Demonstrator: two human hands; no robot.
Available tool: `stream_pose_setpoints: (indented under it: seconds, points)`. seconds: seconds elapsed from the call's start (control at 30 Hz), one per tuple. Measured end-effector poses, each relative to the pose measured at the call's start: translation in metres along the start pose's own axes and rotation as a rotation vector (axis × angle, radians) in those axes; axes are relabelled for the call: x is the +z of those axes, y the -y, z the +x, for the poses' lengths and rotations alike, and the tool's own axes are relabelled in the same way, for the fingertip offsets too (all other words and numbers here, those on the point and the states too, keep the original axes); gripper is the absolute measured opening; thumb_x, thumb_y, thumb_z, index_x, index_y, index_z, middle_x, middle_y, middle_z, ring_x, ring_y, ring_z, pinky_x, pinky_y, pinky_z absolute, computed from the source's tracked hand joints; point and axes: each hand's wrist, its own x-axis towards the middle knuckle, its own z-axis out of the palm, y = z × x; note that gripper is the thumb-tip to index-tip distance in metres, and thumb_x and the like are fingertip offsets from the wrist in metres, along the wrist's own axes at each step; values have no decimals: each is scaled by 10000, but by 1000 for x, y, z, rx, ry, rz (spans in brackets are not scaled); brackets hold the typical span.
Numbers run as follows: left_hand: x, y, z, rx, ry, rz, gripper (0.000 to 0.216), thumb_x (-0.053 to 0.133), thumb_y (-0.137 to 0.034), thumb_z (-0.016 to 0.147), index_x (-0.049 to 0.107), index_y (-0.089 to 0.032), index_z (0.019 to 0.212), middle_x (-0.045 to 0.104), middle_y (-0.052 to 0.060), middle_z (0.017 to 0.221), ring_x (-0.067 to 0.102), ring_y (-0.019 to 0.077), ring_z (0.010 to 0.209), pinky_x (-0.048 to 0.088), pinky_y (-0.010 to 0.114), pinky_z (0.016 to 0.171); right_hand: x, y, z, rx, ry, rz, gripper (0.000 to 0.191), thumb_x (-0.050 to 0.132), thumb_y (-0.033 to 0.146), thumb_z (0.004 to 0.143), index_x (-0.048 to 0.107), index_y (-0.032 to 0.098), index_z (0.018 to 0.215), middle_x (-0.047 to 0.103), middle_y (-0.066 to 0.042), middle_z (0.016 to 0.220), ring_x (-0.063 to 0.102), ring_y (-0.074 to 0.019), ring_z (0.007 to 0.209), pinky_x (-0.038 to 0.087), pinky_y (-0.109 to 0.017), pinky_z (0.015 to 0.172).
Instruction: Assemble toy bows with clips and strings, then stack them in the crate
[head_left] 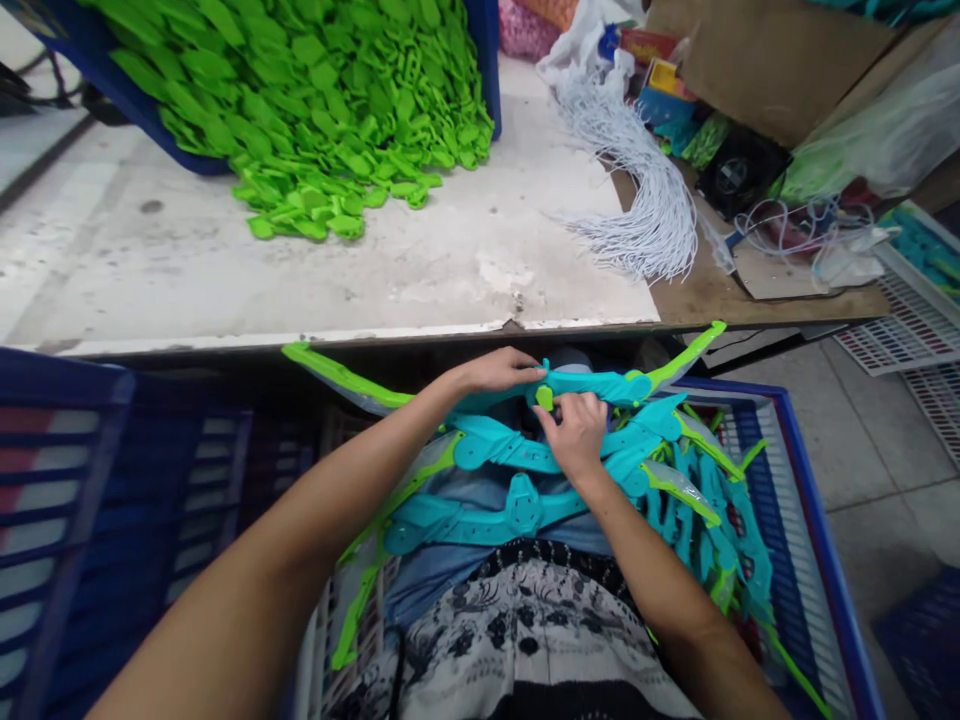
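My left hand is closed on the middle of a teal toy bow with lime green limbs, held just below the table edge. My right hand pinches a small green plastic piece against the bow's centre. Under the hands, more teal bows lie across my lap. A heap of small green pieces spills from a blue bin onto the white table top.
A blue crate at my right holds several teal and green bows. Another blue crate stands at my left. White cords lie on the table beside a cardboard box, plastic bags and clutter.
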Motion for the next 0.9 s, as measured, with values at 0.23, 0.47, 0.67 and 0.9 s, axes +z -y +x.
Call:
stream_pose_setpoints:
  seconds: [0.23, 0.47, 0.67, 0.9]
  points:
    - [5, -4, 5, -33, -30, 183, 441, 673, -558, 637, 603, -131, 724, 499, -27, 607, 434, 122, 607, 288, 246, 559, -3, 1, 5, -61, 117, -142, 315, 595, 489, 876, 631, 189, 788, 658, -67, 763, 487, -248, 855, 257, -357, 743]
    - [7, -2, 6, -8, -40, 193, 361, 666, -493, 668, 555, -150, 673, 445, -42, 553, 386, 102, 561, 257, 251, 538, -7, -9, 12, 94, 218, 18, 417, 643, 594, 795, 618, 183, 859, 686, -68, 810, 579, -251, 862, 344, -339, 736]
    - [6, -1, 7, -5, -22, 149, 342, 658, -479, 672, 539, -159, 665, 443, -39, 571, 382, 101, 567, 274, 253, 538, -5, -15, 14, 148, 255, 267, 525, 627, 496, 835, 508, 174, 1233, 726, -59, 897, 659, -228, 901, 418, -313, 770]
    - [7, -2, 11, -1, -58, 235, 366, 658, -504, 654, 512, -170, 614, 430, -43, 536, 390, 101, 540, 258, 255, 526, -8, -14, 29, 195, 438, 329, 747, 658, 362, 810, 337, 238, 1473, 605, 71, 586, 603, -171, 598, 368, -256, 633]
